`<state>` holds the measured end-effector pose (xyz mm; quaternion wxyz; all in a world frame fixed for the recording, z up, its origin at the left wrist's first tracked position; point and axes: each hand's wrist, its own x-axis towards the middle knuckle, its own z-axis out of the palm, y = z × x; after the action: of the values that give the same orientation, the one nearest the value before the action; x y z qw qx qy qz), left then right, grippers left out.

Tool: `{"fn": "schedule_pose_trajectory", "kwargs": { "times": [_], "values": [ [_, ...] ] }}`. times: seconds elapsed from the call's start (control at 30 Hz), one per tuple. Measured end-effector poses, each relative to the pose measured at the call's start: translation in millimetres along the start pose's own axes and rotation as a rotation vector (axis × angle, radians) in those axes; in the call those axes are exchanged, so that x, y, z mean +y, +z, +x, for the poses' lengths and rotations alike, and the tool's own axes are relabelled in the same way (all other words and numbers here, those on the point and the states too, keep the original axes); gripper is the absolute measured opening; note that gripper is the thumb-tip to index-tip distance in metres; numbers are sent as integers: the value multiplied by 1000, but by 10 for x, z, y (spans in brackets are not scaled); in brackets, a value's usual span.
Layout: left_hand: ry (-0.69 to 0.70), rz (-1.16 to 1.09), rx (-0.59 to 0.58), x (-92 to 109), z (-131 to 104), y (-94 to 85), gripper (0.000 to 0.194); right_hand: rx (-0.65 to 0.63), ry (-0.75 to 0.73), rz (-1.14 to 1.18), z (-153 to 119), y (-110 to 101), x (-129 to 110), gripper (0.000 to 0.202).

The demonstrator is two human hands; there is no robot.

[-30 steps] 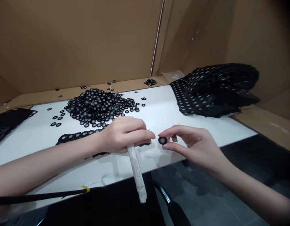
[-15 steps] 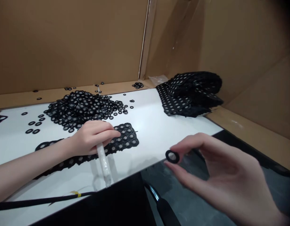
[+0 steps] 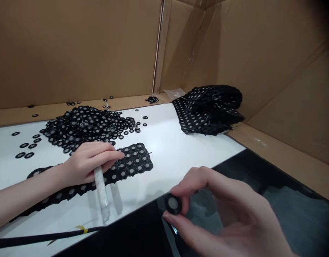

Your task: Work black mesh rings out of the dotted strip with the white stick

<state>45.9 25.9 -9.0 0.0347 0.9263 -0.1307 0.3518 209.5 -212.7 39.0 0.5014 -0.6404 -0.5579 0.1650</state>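
Between the thumb and index finger of my right hand [image 3: 220,210] is a small black ring [image 3: 173,203] with a pale grey centre, held beyond the table's front edge. My left hand [image 3: 96,162] is closed around a white plastic-wrapped stick [image 3: 101,194], its lower end pointing toward the front edge. The fingertips of that hand rest over a black sheet [image 3: 130,160] with rows of round pale-centred rings. Behind it lies a large pile of loose black rings [image 3: 84,123].
A folded black dotted sheet [image 3: 207,109] lies at the back right of the white table [image 3: 164,142]. Loose rings are scattered at the left and along the back ledge. A black cord [image 3: 46,235] with a yellow tie runs along the front left. Cardboard walls [image 3: 73,50] stand behind.
My right hand has moved left and down with the ring, whose face now shows more fully. The view has shifted slightly; my left hand still grips the white stick over the sheet.
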Motion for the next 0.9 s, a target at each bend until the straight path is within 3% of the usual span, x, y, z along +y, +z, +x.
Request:
{"fn": "schedule_pose_trajectory", "kwargs": {
  "times": [0.23, 0.43, 0.57, 0.7, 0.9],
  "values": [
    [48, -96, 104, 332, 228, -89, 17, 6, -63, 47, 96, 121, 32, 19],
    [45, -126, 40, 325, 182, -31, 23, 88, -54, 33, 218, 144, 203, 14],
    [7, -153, 93, 384, 282, -25, 17, 65, -2, 60, 253, 175, 279, 13],
    [-69, -78, 181, 463, 411, 40, 8, 83, -54, 52, 282, 261, 298, 12],
    [-160, -160, 111, 456, 461, 121, 10, 110, -100, 0, 317, 363, 292, 16]
  ]
}}
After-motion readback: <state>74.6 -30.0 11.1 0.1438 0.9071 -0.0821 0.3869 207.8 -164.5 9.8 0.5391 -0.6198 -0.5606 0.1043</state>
